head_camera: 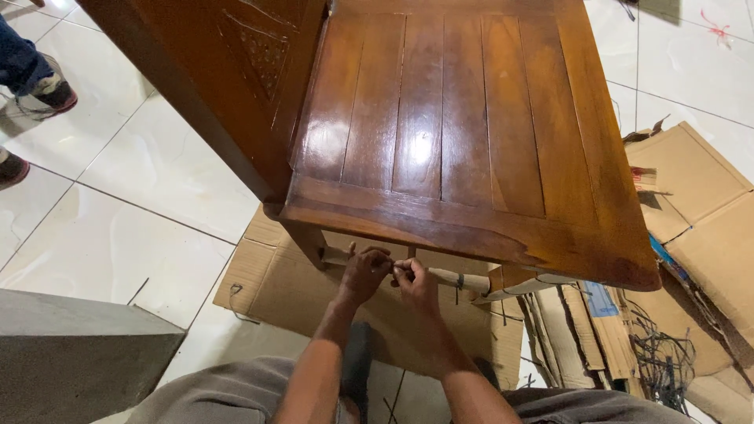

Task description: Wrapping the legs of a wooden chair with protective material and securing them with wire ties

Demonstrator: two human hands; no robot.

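Note:
A glossy brown wooden chair (440, 118) lies tipped on its side over flattened cardboard (275, 283), its slatted seat facing me. Below the seat's front edge, a rail wrapped in pale paper (463, 280) runs between the legs. My left hand (363, 273) and my right hand (416, 284) meet at this wrapped rail, fingers curled and pinching the wrapping where it ends. What the fingertips hold is too small to make out. Both forearms reach forward from my lap.
More cardboard sheets (699, 204) and a tangle of dark plastic straps (664, 357) lie at the right on the white tiled floor (118, 228). A grey block (71, 353) sits at the lower left. Another person's shoes (51, 90) stand at the upper left.

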